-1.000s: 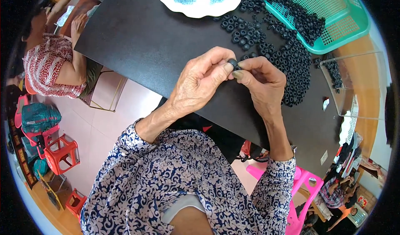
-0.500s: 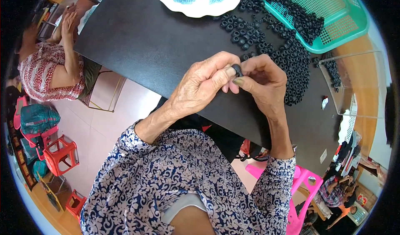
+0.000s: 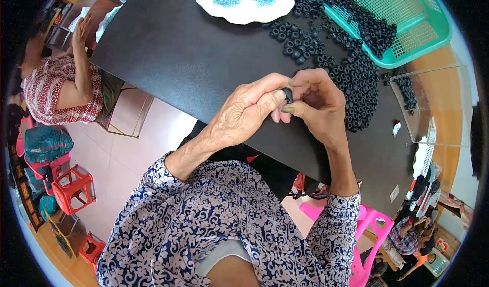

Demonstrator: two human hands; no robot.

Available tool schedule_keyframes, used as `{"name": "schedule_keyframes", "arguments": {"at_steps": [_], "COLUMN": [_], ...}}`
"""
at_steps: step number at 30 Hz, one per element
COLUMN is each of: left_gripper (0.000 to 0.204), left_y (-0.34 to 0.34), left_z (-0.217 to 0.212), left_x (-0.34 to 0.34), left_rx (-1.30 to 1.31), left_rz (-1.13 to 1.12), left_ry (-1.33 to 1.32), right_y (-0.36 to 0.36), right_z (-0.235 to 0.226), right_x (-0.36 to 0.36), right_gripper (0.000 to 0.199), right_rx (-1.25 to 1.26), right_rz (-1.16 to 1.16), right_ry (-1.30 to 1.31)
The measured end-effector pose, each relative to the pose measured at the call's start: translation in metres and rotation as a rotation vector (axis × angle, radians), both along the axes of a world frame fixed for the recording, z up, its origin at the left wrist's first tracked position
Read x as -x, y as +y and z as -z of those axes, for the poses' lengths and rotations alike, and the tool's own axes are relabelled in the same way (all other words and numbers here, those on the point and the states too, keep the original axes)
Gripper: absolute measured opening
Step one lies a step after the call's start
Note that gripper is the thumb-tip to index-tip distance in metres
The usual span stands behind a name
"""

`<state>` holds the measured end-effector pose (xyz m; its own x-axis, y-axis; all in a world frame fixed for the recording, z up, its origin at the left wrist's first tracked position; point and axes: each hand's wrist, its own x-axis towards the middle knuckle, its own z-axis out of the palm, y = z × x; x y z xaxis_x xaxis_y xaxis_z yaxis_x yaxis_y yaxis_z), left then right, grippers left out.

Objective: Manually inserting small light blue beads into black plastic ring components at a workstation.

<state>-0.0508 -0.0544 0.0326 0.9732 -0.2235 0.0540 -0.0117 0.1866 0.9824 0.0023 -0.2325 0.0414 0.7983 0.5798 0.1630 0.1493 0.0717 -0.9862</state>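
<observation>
A small black ring-shaped part (image 3: 288, 95) is pinched between my two hands above the dark table (image 3: 168, 48). My left hand (image 3: 247, 109) has its thumb and fingers closed on the part's left side. From the other side, my right hand (image 3: 323, 104) grips it, with the thumb at its lower edge. Fingertips hide much of the part, and I cannot make out whether anything sits inside it. Just past my right hand spreads a pile of similar black ring-shaped parts (image 3: 361, 91).
A scalloped white plate (image 3: 226, 15) of small clear-blue beads lies at the far edge. Far right, a green basket (image 3: 407, 58) holds more black parts, near a clear plastic box (image 3: 443, 143). Another person (image 3: 63, 91) sits at left; a pink chair (image 3: 362, 259) stands lower right.
Both hands have shifted slightly, the right a little left and closer to the left. The black part stays between them at a slightly different tilt. The person at left has moved their hands.
</observation>
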Motion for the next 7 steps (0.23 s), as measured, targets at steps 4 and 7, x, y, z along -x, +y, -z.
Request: {"name": "schedule_keyframes", "arguments": {"at_steps": [4, 7], "left_gripper": [0.035, 0.037], "left_y": [0.0053, 0.0066], "left_z": [0.0025, 0.0004], "left_x": [-0.0026, -0.0029], "left_rx": [-0.07, -0.057], "left_rz": [0.054, 0.068], "left_ry": [0.021, 0.041], "right_y": [0.0026, 0.0032], "right_z": [0.0022, 0.0056], "right_x": [-0.0021, -0.0026], "right_gripper": [0.032, 0.032], "right_rx": [0.02, -0.015], "right_rz": [0.018, 0.009], "right_ry": [-0.043, 0.036]}}
